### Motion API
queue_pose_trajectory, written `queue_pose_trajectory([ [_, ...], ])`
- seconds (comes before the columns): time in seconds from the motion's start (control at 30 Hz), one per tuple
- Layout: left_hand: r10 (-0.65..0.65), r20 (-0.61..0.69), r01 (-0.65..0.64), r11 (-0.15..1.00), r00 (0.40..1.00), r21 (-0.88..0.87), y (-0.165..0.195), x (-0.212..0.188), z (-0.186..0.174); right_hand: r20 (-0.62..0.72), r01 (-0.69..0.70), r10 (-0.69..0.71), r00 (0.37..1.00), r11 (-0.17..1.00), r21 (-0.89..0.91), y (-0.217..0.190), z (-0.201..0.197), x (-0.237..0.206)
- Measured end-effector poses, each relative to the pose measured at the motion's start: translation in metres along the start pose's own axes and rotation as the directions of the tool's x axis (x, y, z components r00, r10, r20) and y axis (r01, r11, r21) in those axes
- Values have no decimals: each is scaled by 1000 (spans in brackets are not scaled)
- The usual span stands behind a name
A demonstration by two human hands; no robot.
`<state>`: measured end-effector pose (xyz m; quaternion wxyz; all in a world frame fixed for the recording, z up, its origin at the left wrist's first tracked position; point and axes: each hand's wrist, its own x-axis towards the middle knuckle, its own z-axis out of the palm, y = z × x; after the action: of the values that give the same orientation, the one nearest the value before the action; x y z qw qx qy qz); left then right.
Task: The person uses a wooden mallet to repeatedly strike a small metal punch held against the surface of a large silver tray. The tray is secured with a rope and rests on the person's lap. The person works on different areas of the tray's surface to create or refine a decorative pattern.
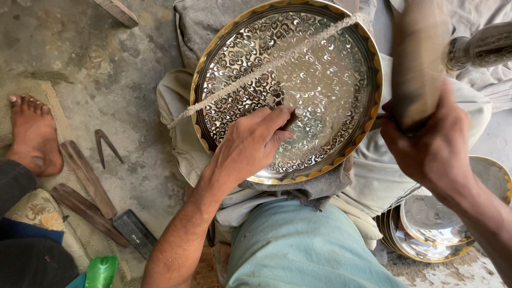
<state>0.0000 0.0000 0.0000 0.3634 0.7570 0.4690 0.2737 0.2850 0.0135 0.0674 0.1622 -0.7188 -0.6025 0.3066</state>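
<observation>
Near the engraved plate's (pixel 320 80) centre, I note my left hand (pixel 250 144) pinching a chisel (pixel 292 118), right hand (pixel 432 144) clenched around a blurred mallet (pixel 418 58); keep the tip steady.

My left hand (pixel 250 146) pinches a small chisel-like punch (pixel 292 118) against the round engraved silver tray with a gold scalloped rim (pixel 341 80). At three o'clock, my right hand (pixel 429 144) grips a blurred wooden mallet (pixel 418 58). Plain stacked silver trays (pixel 432 229) lie at five o'clock.
</observation>
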Motion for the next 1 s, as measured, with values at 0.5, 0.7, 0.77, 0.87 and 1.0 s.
queue_pose_trajectory([
  [0.5,64,1,-64,997,998,-40,-1,1,-3,25,449,-517,856,718,-531,-17,-4,-6],
  [0.7,68,28,-68,998,997,-11,0,4,-3,-27,472,-516,856,801,-369,-15,-4,-12],
  [0.77,87,18,-87,996,996,2,-1,2,-4,-32,291,-300,953,943,-159,-14,-1,-13],
  [0.87,82,36,-83,996,996,13,-3,5,-3,-54,362,-377,925,914,-183,-12,-1,-14],
  [1.0,91,52,-90,996,995,-4,-4,5,-2,7,240,-241,971,965,-109,-8,0,-22],
])
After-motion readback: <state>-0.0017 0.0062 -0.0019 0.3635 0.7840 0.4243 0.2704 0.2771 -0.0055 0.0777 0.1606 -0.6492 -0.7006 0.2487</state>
